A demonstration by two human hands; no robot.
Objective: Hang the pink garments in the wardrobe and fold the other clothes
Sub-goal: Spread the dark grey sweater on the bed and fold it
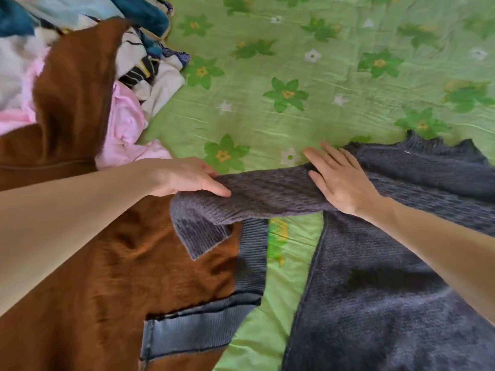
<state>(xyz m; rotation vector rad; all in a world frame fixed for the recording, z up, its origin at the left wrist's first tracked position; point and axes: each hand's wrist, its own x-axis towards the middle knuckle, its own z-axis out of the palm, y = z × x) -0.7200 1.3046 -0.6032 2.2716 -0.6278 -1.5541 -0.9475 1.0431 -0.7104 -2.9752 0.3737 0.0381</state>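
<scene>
A dark grey knitted sweater (388, 277) lies spread on the right of the bed, one sleeve (257, 196) stretched out to the left. My left hand (187, 178) grips that sleeve near its cuff, which hangs over a brown furry jacket (107, 263). My right hand (340, 180) presses flat on the sleeve close to the shoulder, fingers straight. A pink garment (126, 129) lies crumpled at the left, partly under the brown jacket.
The green flowered bedsheet (294, 76) covers the bed. A pile of mixed clothes (150, 62), striped, white and teal, sits at the top left. The brown jacket has grey ribbed trim (251, 258) along its edge.
</scene>
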